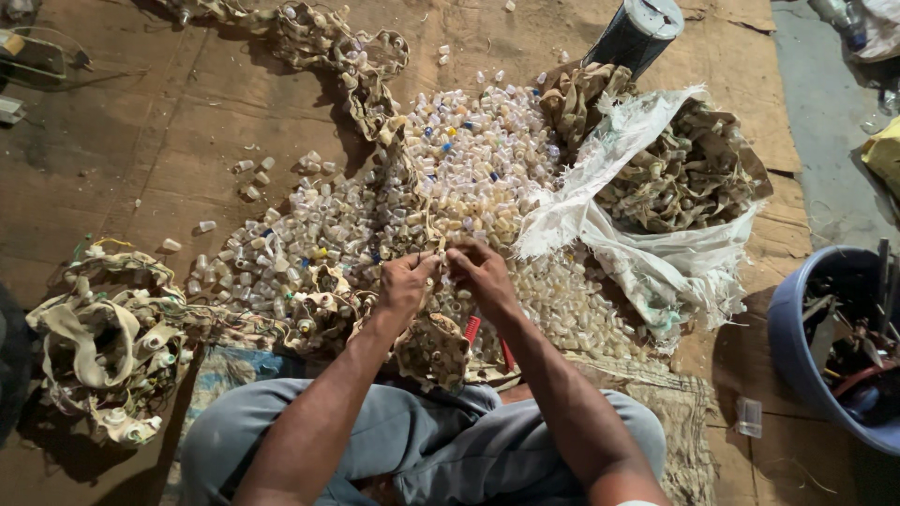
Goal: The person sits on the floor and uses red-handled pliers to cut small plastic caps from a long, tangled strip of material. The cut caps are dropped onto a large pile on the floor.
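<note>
Above our lap, we list: left hand (405, 283) and right hand (480, 270), both pinched shut on one webbing strip (433, 323) studded with caps, held over the cap pile (441, 187), beside the open sack (647, 253) of emptied webbing.

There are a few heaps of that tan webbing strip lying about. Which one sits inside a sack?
The heap on the right: it fills the torn white woven sack. The others, like the tangle at far left, lie bare on the cardboard floor.

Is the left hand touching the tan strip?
Touching: the head view shows the left hand pinching the tan strip, with fingers closed on it beside the right hand.
</note>
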